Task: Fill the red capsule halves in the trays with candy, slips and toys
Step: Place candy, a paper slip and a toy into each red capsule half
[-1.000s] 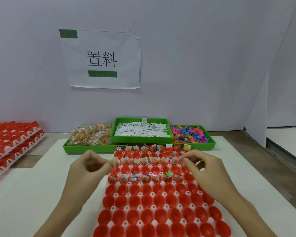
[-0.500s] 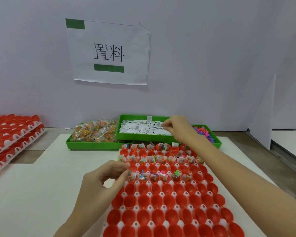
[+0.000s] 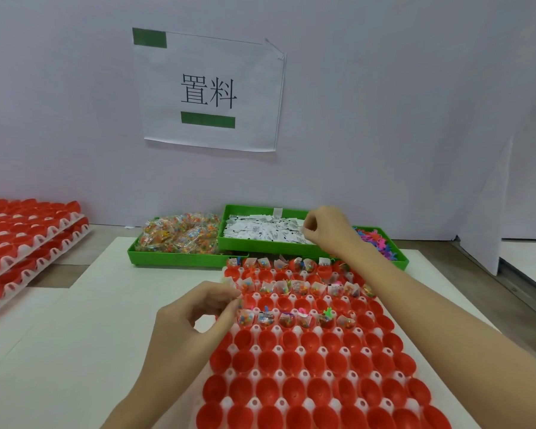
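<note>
Only the far rows of red plastic capsule halves (image 3: 307, 360) in the white tray (image 3: 279, 374) held fillings; the near rows sat empty. The right hand (image 3: 328, 232) pinched at white paper slips (image 3: 260, 230) in the green bin (image 3: 229, 244), while the left hand (image 3: 198, 317) apparently pinched something small at the tray's left edge.

Only one view, worn on the head, looking forward and slightly down over the surface (image 3: 75, 351). Very near the tray of red capsule halves (image 3: 307, 360), with green bins (image 3: 180, 258) further behind. Facing a wall with paper sign (image 3: 209, 91).

Red capsule halves (image 3: 294, 360) in a white tray (image 3: 279, 373). Green bins (image 3: 180, 258) with multicoloured candy (image 3: 180, 232), black-printed white slips (image 3: 260, 230), pink and blue toys (image 3: 376, 243). White sign (image 3: 209, 91), black characters, green bars.
</note>
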The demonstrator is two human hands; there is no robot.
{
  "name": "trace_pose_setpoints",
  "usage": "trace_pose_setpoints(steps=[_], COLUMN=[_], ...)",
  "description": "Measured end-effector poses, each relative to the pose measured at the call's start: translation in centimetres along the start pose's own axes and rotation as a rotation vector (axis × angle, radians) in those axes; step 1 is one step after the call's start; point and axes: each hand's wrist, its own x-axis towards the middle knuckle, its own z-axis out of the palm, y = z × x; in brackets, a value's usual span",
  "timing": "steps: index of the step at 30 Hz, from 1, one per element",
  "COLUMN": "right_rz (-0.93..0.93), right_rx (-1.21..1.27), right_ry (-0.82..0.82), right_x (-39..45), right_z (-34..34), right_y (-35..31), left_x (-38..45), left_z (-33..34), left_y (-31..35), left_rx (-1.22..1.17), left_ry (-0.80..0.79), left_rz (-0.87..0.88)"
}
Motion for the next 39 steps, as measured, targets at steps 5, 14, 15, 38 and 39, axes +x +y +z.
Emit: trace_pose_setpoints(steps=[5, 14, 15, 38, 39], right_rz=[0.08, -0.032, -0.025, 0.254, 0.219], right_rx=[0.503, 0.834, 0.832, 0.13, 0.055], right_ry=[0.159, -0.142, -0.141, 0.059, 0.044], right_x=[-5.6, -18.8, -19.3, -4.0, -3.5], right_z=[-2.4, -2.7, -2.7, -2.1, -1.7], right_y=[-2.2, -8.5, -8.6, 10.1, 10.7], left_x=[-0.1, -1.1, -1.1, -1.1, -1.1], left_z=[-0.1, 1.0, 1.1, 0.6, 0.6], left_y=[1.2, 2.8, 2.8, 2.4, 2.3], left_rx=[-0.181, -0.219, -0.201, -0.159, -0.162], left_ry=[-0.02, -0.127, -0.134, -0.173, -0.166], left_rz=[-0.117, -0.17, -0.159, -0.124, -0.124])
